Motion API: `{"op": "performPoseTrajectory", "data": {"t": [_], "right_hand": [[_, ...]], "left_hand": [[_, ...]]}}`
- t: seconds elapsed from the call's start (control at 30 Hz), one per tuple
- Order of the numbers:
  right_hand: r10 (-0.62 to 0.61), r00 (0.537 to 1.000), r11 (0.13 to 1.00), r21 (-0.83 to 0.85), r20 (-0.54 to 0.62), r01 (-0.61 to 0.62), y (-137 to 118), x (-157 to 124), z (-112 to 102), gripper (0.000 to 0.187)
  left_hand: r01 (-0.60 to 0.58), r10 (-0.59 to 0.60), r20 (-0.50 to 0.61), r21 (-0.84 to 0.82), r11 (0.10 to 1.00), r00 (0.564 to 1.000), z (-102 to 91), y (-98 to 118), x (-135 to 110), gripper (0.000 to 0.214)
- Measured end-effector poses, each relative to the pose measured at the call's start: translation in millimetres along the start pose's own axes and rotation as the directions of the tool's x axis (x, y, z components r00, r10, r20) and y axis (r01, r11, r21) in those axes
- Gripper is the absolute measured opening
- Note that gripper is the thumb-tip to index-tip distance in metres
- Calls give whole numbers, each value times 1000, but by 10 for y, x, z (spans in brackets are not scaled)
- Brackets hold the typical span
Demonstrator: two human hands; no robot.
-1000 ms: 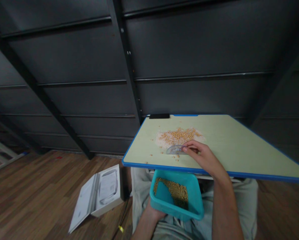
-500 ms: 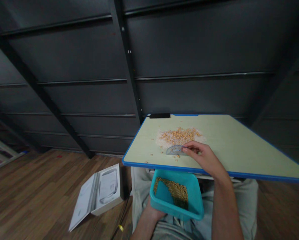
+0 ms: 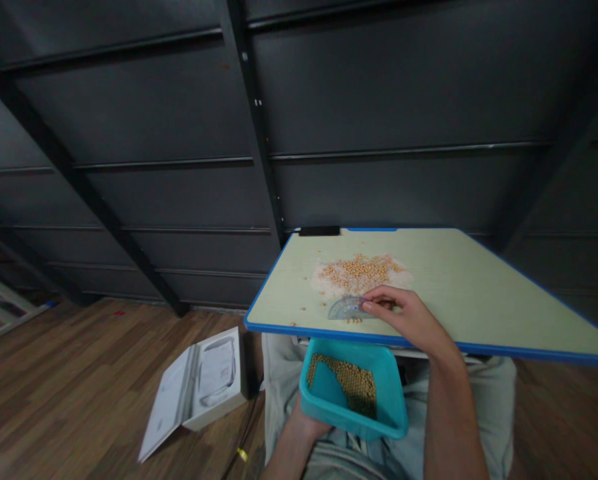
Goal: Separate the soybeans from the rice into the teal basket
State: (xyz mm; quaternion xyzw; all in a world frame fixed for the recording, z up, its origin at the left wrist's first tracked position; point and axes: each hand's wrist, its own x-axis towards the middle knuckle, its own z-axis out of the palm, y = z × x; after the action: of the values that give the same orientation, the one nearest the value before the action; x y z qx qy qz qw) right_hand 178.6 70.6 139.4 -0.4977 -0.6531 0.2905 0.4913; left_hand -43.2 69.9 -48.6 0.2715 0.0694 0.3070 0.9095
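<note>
Pinched in the fingers of my right hand point(image 3: 397, 312) is a clear protractor point(image 3: 346, 308), its straight edge toward me on the pale tabletop point(image 3: 479, 287). A few soybeans point(image 3: 353, 321) lie just in front of that edge, close to the table's blue rim. Behind the protractor spreads a pile of soybeans point(image 3: 361, 269) mixed with white grains point(image 3: 329, 288) that look like rice. Below the rim, my left hand point(image 3: 311, 425) holds a turquoise plastic basket point(image 3: 351, 417) from underneath, its fingers mostly hidden. Inside the basket are many beans point(image 3: 353, 381) and a turquoise flap or scoop shape point(image 3: 329, 387).
An open white box point(image 3: 221, 380) with papers stands on the wooden floor point(image 3: 89, 380) at the left. A cable point(image 3: 243, 433) runs beside it. A black object point(image 3: 319, 231) sits at the table's far edge, against the dark panelled wall point(image 3: 379, 193).
My right hand has drawn the protractor a little toward me and left, and the few beans before it have shifted nearer the rim. My left hand and the basket stay put.
</note>
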Motion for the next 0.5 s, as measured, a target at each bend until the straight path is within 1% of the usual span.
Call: {"op": "performPoseTrajectory", "data": {"t": [0.17, 0.37, 0.5], "right_hand": [[10, 1000, 1000, -15, 26, -10, -15, -14, -6, 13], [12, 1000, 999, -39, 12, -11, -25, -22, -12, 11], [5, 1000, 998, -56, 9, -5, -20, -26, -16, 12]], "left_hand": [[-2, 2, 9, -6, 1000, 1000, 2, 10, -6, 32], [1, -1, 4, -10, 1000, 1000, -62, -2, -44, 32], [2, -2, 2, -12, 1000, 1000, -40, -15, -37, 31]]}}
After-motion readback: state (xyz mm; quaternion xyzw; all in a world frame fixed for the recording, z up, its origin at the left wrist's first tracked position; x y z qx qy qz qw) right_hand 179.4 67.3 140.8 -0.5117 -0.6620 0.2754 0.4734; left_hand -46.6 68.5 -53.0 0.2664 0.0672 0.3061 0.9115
